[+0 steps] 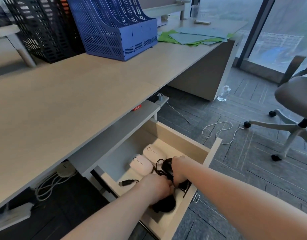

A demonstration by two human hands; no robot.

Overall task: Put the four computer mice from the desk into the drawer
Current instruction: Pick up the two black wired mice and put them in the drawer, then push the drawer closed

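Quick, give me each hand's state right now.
Left hand: closed on a black mouse low in the drawer.
Right hand: closed on the other black mouse and its cable, beside the white mice.

Only one thing with writing: a small red sticker (pixel 136 107) on the grey shelf (pixel 145 110) under the front edge of the desk (pixel 62 101). White letters on it, but too small and blurry to read. No words, numbers or brand names to read anywhere else.
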